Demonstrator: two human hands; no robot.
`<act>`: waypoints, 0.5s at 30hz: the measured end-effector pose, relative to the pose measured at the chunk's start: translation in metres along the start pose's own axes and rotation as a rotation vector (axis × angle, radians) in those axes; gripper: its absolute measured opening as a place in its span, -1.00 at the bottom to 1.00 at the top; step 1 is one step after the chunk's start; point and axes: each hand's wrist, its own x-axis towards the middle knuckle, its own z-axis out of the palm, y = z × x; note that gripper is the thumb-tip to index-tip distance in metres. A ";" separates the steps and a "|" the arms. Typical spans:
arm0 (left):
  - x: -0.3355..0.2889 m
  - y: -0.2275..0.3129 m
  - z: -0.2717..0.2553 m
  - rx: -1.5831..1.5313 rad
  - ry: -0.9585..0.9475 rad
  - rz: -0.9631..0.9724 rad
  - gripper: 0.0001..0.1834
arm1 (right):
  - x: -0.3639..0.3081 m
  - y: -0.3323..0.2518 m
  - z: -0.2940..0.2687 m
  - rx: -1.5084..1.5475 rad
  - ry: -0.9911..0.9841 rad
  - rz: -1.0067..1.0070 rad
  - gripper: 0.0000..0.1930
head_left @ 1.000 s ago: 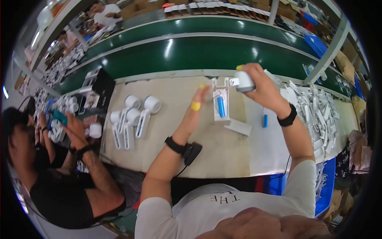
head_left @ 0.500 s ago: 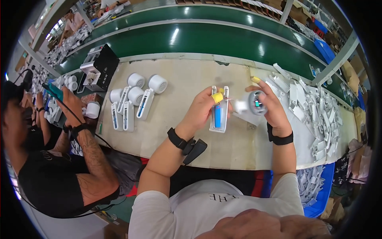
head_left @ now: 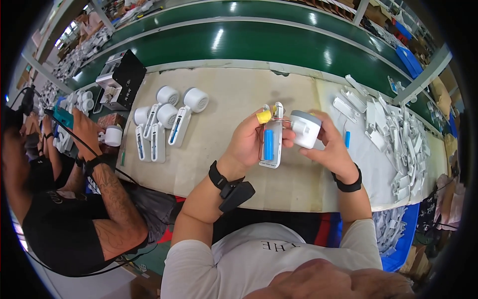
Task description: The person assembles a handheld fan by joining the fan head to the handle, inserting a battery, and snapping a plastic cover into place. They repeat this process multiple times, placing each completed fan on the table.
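Observation:
My left hand (head_left: 246, 142) grips a white handle shell (head_left: 271, 137) with a blue cylindrical battery (head_left: 269, 143) seated in it; a yellow fingertip cap sits on my thumb. My right hand (head_left: 328, 147) holds a white round head piece (head_left: 304, 128) with a grey rim, pressed against the top right of the shell. Thin red wires run between the two parts. Both hands are raised above the beige work mat (head_left: 219, 164).
Several finished white devices (head_left: 167, 122) lie at the left of the mat. A heap of white shells (head_left: 393, 134) and a loose blue battery (head_left: 347, 139) lie right. A black box (head_left: 122, 79) stands back left, a green conveyor (head_left: 259, 42) behind. Another person (head_left: 74, 199) works at left.
My left hand picked the shell with its battery up from the mat. My right hand brought the round head down and leftward, turning it, until it met the shell's top.

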 end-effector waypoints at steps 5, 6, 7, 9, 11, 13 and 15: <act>0.000 0.003 -0.003 0.400 -0.048 0.043 -0.76 | 0.006 0.006 -0.020 0.044 0.137 -0.242 -0.32; 0.000 0.004 -0.003 0.485 0.005 -0.020 -0.77 | 0.011 0.007 -0.024 -0.175 0.172 -0.343 -0.33; 0.000 0.003 -0.003 0.568 0.060 -0.084 -0.79 | 0.015 0.009 -0.027 -0.395 0.200 -0.441 -0.35; 0.001 0.002 -0.001 0.590 0.079 -0.112 -0.79 | 0.012 0.012 -0.027 -0.613 0.209 -0.531 -0.36; 0.003 0.003 0.000 0.621 0.087 -0.123 -0.79 | 0.015 0.013 -0.028 -0.672 0.238 -0.547 -0.38; 0.004 0.000 0.002 0.790 0.098 -0.110 -0.80 | 0.014 0.015 -0.028 -0.672 0.230 -0.567 -0.37; 0.004 -0.001 -0.001 0.810 0.104 -0.076 -0.81 | 0.015 0.012 -0.027 -0.709 0.223 -0.528 -0.37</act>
